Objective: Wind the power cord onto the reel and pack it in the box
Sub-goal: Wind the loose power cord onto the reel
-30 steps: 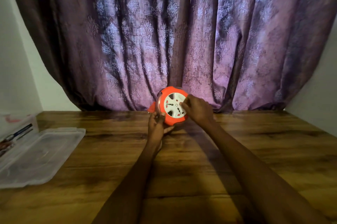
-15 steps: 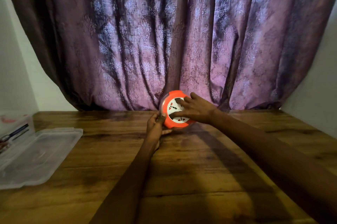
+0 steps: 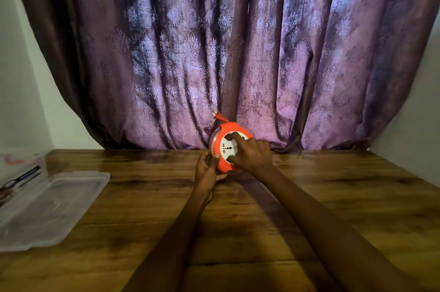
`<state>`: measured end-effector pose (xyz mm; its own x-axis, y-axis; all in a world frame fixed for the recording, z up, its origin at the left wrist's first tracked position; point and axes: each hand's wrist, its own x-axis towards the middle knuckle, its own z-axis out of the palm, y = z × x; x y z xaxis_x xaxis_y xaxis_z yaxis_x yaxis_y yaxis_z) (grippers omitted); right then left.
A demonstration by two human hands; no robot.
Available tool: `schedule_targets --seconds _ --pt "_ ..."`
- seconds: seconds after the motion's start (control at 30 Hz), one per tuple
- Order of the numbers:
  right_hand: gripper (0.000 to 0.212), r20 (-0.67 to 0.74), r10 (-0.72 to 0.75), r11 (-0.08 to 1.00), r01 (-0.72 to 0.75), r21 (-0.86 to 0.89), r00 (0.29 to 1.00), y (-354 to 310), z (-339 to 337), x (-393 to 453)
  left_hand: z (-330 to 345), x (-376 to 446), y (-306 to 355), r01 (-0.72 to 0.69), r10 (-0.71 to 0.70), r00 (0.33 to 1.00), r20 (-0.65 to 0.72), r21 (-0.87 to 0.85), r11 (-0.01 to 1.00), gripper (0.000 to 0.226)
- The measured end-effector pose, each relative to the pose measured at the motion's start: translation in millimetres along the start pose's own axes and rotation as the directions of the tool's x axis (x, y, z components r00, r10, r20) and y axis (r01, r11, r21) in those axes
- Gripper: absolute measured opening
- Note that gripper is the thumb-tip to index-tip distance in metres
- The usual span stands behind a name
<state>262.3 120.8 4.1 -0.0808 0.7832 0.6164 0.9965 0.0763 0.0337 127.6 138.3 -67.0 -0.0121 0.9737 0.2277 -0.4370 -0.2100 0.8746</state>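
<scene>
An orange cord reel (image 3: pixel 223 165) with a white socket face stands on edge at the far middle of the wooden table (image 3: pixel 333 196), close to the curtain. My left hand (image 3: pixel 206 169) grips its lower left rim. My right hand (image 3: pixel 251 155) lies over the white face, with the forefinger pressed on its upper part. An orange plug (image 3: pixel 217 115) sticks up above the reel's top left. The cord itself is hidden inside the reel. A clear plastic box (image 3: pixel 21 168) lies open at the far left edge, its lid (image 3: pixel 54 206) flat on the table.
A purple patterned curtain (image 3: pixel 226 53) hangs right behind the reel and reaches down to the table's back edge. Pale walls close in on both sides. The open box holds a dark tool and something red.
The reel has turned under my right hand, whose fingers moved round the white face. The orange plug now shows above the reel's top; earlier it was out of sight.
</scene>
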Motion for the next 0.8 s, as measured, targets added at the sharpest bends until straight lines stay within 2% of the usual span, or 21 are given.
schedule_targets --seconds 0.13,0.2,0.27,0.33,0.4,0.43,0.5,0.53,0.6,0.63,0.7,0.8 --pt "0.062 -0.001 0.078 0.994 -0.078 0.077 0.997 4 5 -6 2 1 -5 0.018 -0.019 1.000 0.009 0.024 1.000 0.017" --pt "0.062 0.086 0.054 0.990 -0.065 0.124 0.995 12 4 -5 3 0 -6 0.012 -0.012 1.000 -0.002 0.014 1.000 0.016" --pt "0.056 0.174 0.024 0.955 -0.074 0.287 0.984 20 1 -4 0 1 -4 0.000 0.001 1.000 -0.028 0.014 1.000 0.016" --pt "0.040 0.087 0.074 0.838 -0.109 0.534 0.993 27 3 -7 -7 5 -1 -0.009 0.009 0.998 -0.066 0.006 1.000 0.017" --pt "0.028 -0.009 0.230 0.673 -0.153 0.723 0.973 34 11 -14 -14 10 3 0.002 -0.003 0.994 -0.109 -0.014 1.000 0.015" --pt "0.026 -0.011 0.305 0.601 -0.184 0.778 0.952 37 17 -18 -17 11 5 0.013 -0.016 0.992 -0.128 -0.024 1.000 0.013" --pt "0.026 0.083 0.408 0.420 -0.267 0.867 0.909 37 30 -22 -23 14 7 0.023 -0.028 0.988 -0.150 -0.036 0.999 0.005" --pt "0.026 0.159 0.436 0.276 -0.300 0.913 0.886 35 36 -24 -26 16 7 0.025 -0.029 0.988 -0.152 -0.030 0.999 0.003" --pt "0.021 0.295 0.440 0.021 -0.338 0.941 0.848 29 47 -26 -33 20 7 0.029 -0.030 0.989 -0.143 -0.005 1.000 0.003" --pt "0.019 0.348 0.417 -0.062 -0.356 0.933 0.840 25 51 -27 -37 21 7 0.032 -0.031 0.990 -0.135 0.006 0.999 0.004" --pt "0.015 0.413 0.356 -0.111 -0.401 0.909 0.838 18 59 -28 -43 24 7 0.055 -0.051 0.992 -0.113 0.030 0.998 0.009" --pt "0.018 0.404 0.315 -0.093 -0.395 0.914 0.859 9 65 -18 -49 27 8 0.076 -0.068 0.992 -0.103 0.082 0.994 0.007"
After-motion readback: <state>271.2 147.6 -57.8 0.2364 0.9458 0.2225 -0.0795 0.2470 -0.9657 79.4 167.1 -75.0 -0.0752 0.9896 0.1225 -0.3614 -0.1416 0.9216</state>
